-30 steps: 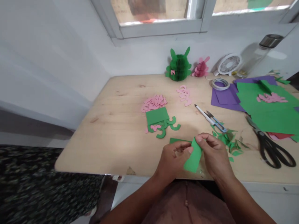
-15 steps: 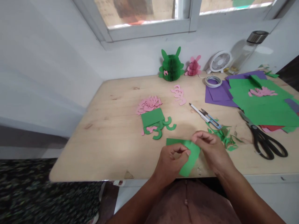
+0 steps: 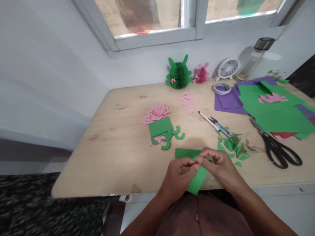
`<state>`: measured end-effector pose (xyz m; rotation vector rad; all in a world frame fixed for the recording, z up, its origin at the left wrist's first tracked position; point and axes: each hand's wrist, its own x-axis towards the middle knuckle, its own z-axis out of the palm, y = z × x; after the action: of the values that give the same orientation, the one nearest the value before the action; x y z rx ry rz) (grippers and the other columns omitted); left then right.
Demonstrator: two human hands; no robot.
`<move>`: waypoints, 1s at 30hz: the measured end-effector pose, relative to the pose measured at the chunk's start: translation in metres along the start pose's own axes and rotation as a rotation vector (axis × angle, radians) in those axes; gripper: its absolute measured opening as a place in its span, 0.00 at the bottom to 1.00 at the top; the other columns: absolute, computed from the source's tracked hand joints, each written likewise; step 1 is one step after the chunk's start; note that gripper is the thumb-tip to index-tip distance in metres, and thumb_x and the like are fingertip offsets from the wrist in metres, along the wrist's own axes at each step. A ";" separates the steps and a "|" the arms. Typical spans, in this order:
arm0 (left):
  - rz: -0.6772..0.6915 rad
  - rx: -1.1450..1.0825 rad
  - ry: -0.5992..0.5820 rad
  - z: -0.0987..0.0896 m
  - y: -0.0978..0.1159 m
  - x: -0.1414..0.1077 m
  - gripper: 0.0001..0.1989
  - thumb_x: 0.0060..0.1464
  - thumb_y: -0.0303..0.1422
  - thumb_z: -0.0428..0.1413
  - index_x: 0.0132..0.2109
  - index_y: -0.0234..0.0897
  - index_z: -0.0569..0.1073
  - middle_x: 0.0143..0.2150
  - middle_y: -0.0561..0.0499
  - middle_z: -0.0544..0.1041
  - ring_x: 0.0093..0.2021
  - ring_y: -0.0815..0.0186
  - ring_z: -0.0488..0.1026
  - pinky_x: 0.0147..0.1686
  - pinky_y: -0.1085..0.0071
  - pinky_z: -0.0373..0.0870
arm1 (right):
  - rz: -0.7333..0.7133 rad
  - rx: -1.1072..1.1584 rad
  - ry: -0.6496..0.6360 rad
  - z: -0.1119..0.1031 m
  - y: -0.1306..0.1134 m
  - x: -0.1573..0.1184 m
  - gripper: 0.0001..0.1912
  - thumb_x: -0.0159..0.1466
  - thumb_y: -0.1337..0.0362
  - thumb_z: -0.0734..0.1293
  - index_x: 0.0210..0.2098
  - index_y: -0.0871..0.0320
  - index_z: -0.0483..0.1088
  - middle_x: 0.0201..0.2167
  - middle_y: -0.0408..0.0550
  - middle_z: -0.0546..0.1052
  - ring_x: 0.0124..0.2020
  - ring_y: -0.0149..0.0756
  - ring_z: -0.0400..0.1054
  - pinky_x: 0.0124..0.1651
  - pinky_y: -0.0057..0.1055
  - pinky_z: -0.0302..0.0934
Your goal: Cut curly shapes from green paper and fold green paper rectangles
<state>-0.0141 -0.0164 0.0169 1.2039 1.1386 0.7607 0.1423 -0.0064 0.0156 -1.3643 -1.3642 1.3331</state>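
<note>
My left hand [image 3: 180, 177] and my right hand [image 3: 219, 165] meet fingertip to fingertip near the front edge of the table. Both are closed in a pinch, and whatever sits between the fingertips is too small or hidden to make out. Just under them is a green sheet of paper [image 3: 197, 182], partly covered by my fingers, its lower corner at the table edge. Green paper scraps [image 3: 233, 146] lie to the right of my right hand. Beyond my left hand are a folded green paper piece [image 3: 161, 126], green curved cutouts [image 3: 166, 144] and a heap of pink cutouts [image 3: 157, 113].
Thread snips [image 3: 221, 126] and a white pen [image 3: 208, 120] lie beyond the scraps, with black-handled scissors [image 3: 273, 144] to the right. Tape rolls [image 3: 222, 88], purple paper [image 3: 230, 101] and green sheets [image 3: 275, 114] are farther back. Paper figures [image 3: 179, 75], a fan [image 3: 228, 68] and a bottle [image 3: 253, 60] line the wall.
My right hand has come left and down from the sheet's right edge, so its fingertips now meet those of my left hand. The view has tilted slightly upward.
</note>
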 end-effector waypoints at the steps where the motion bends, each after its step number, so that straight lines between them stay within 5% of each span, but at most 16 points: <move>1: 0.002 0.000 0.010 0.000 0.000 -0.001 0.13 0.53 0.37 0.54 0.26 0.34 0.74 0.23 0.55 0.69 0.27 0.69 0.62 0.29 0.74 0.59 | -0.012 -0.009 0.004 0.000 0.000 0.000 0.11 0.56 0.58 0.70 0.22 0.58 0.73 0.21 0.41 0.70 0.26 0.32 0.63 0.32 0.29 0.56; 19: -0.020 0.259 0.057 -0.027 -0.015 -0.022 0.14 0.54 0.36 0.54 0.23 0.36 0.73 0.23 0.53 0.75 0.27 0.68 0.70 0.30 0.74 0.63 | 0.075 0.224 0.363 -0.020 0.020 0.007 0.10 0.50 0.57 0.75 0.23 0.57 0.75 0.21 0.41 0.74 0.26 0.31 0.64 0.31 0.27 0.58; 26: 0.239 0.560 0.375 -0.041 -0.030 -0.015 0.12 0.57 0.36 0.53 0.46 0.38 0.73 0.38 0.49 0.79 0.39 0.63 0.75 0.41 0.67 0.70 | 0.033 0.189 0.423 0.004 0.025 0.017 0.12 0.53 0.54 0.72 0.27 0.57 0.76 0.25 0.44 0.77 0.27 0.35 0.68 0.32 0.31 0.63; 30: 0.464 0.830 0.424 -0.035 -0.044 -0.013 0.19 0.58 0.34 0.52 0.56 0.35 0.67 0.52 0.41 0.74 0.53 0.57 0.70 0.53 0.59 0.67 | -0.176 -0.194 0.382 0.005 0.040 0.019 0.12 0.59 0.56 0.68 0.36 0.57 0.76 0.35 0.51 0.79 0.37 0.43 0.72 0.42 0.40 0.65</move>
<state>-0.0559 -0.0278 -0.0213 2.1193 1.6289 0.9526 0.1421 0.0065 -0.0271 -1.4965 -1.3355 0.7906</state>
